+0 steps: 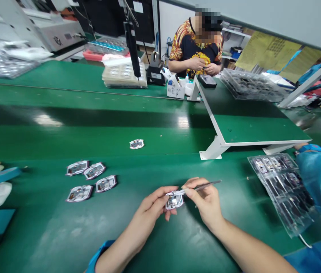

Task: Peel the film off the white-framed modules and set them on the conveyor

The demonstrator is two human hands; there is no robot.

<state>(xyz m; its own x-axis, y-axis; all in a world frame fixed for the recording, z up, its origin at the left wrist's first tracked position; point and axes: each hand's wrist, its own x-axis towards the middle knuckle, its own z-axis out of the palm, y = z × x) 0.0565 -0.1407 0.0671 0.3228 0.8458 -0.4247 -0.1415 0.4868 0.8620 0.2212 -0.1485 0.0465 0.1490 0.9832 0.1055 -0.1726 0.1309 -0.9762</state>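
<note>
Fingers of left hand (151, 207) close on small foil-edged electronic module (174, 202), near centre; right hand (205, 201) pinches fine tweezers (206, 185), tip at module. Four similar modules (106, 184) lie left on green bench mat (46, 235); clear blister tray (280, 191) lies right.

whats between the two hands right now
In the head view, a small flat module lies between the left hand and the right hand, with the tip of the tweezers reaching it.

clear plastic tray (281, 193), 1 co-worker (196, 49), green conveyor belt (63, 129)
</note>
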